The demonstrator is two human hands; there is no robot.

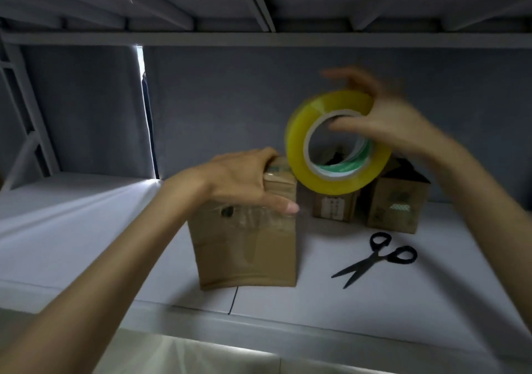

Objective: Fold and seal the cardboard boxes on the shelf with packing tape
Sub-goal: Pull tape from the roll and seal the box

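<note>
A closed brown cardboard box (247, 247) stands upright on the white shelf (86, 230), with clear tape glinting across its front. My left hand (244, 178) grips the box's top, fingers over the far edge and thumb pressed on the front. My right hand (385, 120) holds a big yellow roll of packing tape (299, 146) in the air just right of the box top, thumb inside the core and fingers over the outer rim. Two smaller cardboard boxes stand behind: a middle one (335, 205) partly hidden by the roll, and a right one (398, 201) with open flaps.
Black-handled scissors (377, 258) lie open on the shelf to the right of the front box. A grey back wall and the underside of the shelf above (259, 5) close in the space. A metal ladder frame (26, 120) stands at the far left.
</note>
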